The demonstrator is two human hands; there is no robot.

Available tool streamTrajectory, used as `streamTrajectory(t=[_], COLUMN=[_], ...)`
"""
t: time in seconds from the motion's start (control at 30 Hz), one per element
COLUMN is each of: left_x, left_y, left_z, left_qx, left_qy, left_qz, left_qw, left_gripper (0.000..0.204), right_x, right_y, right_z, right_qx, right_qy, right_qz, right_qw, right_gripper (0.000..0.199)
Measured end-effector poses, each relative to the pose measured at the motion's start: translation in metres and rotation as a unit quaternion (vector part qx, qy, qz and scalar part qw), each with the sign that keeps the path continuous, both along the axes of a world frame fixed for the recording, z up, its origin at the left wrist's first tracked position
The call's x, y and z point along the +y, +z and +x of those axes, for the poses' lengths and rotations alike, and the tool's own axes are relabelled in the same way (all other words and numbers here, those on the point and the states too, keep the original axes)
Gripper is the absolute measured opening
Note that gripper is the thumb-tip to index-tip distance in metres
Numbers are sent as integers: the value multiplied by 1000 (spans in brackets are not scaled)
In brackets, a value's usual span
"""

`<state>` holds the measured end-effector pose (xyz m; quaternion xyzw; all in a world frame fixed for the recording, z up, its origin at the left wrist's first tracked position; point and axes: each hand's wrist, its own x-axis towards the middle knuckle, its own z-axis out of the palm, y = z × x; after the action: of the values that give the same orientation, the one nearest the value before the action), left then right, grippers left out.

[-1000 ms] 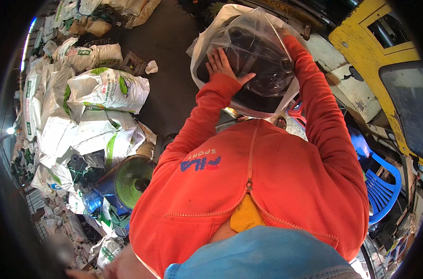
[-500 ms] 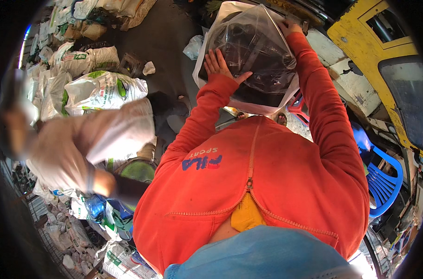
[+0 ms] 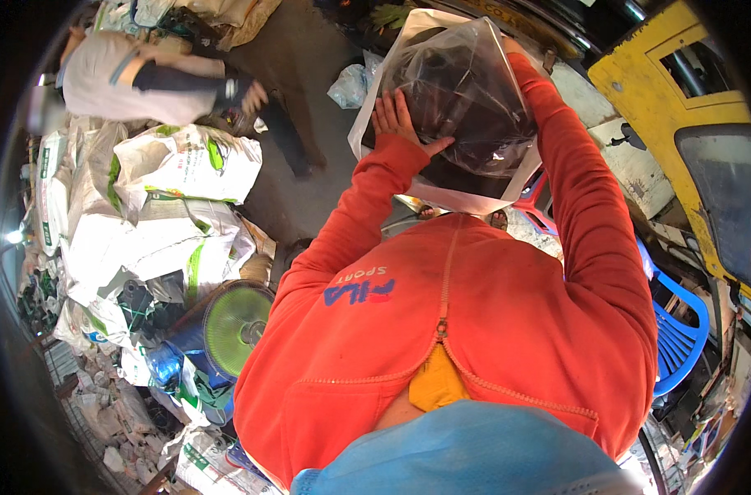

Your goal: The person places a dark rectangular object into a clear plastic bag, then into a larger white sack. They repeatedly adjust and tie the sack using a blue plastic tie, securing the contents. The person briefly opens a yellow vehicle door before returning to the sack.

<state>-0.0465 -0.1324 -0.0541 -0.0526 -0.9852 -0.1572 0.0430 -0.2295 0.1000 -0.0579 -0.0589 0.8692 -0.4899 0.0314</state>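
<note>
In front of me stands a large open sack [image 3: 462, 200] with a pale rim and a dark inside. A sheet of clear plastic [image 3: 474, 87], wrinkled and shiny, lies over or lines its mouth; I cannot tell which. My left hand [image 3: 404, 124] rests flat on the plastic at the left side, fingers spread and thumb pointing right. At the far right edge of the sack is my right hand [image 3: 513, 47], its fingers mostly hidden. Both my arms, in red sleeves, reach forward around the sack. What lies deeper inside is too dark to make out.
A person [image 3: 136, 82] bends over white sacks [image 3: 185, 169] at the left. A green round fan [image 3: 235, 326] stands by my left side. On the right are a blue plastic chair [image 3: 680, 330] and a yellow metal frame [image 3: 639, 74]. A crumpled clear bag [image 3: 350, 87] lies left of the sack.
The person at the left has moved farther away, uncovering the fan and more white sacks. My left hand stays flat on the plastic; my right hand shows less now at the sack's far edge.
</note>
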Motion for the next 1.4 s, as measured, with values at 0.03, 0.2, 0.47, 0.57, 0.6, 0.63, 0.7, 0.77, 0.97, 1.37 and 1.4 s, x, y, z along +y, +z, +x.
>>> streamTrajectory(t=[0.03,0.2,0.47,0.57,0.6,0.63,0.7,0.77,0.97,1.37,1.4], left_x=[-1,-3,-6,-6,-6,-6,-6,-5,-7,-8,-9], left_y=[0,-3,-3,0,1,2,3,4,2,-2,-4], left_z=[1,3,7,7,7,8,9,10,13,10,9], left_qx=[-7,0,-2,-12,-11,-17,-18,-13,23,50,47], left_qy=[-3,-7,-11,-13,-11,-13,-6,6,0,6,4], left_qz=[7,17,39,39,34,34,24,4,10,-41,-28], left_qw=[1000,1000,999,999,999,999,1000,1000,1000,998,999], left_gripper=[130,130,129,129,129,129,129,128,128,122,123], right_x=[-4,-18,-33,-46,-51,-50,-52,-54,-28,163,161], right_y=[4,19,-1,-17,-19,-22,-20,-9,55,-59,-58], right_z=[0,-2,-39,-67,-74,-76,-75,-64,-24,178,211], right_qx=[-2,-20,288,392,418,395,336,287,146,-133,-238], right_qy=[7,64,240,411,479,470,413,371,229,60,30], right_qz=[-8,-41,234,211,188,212,241,235,5,-249,-298], right_qw=[1000,997,897,796,749,761,811,851,962,957,924], right_gripper=[33,32,32,33,33,33,33,33,33,48,44])
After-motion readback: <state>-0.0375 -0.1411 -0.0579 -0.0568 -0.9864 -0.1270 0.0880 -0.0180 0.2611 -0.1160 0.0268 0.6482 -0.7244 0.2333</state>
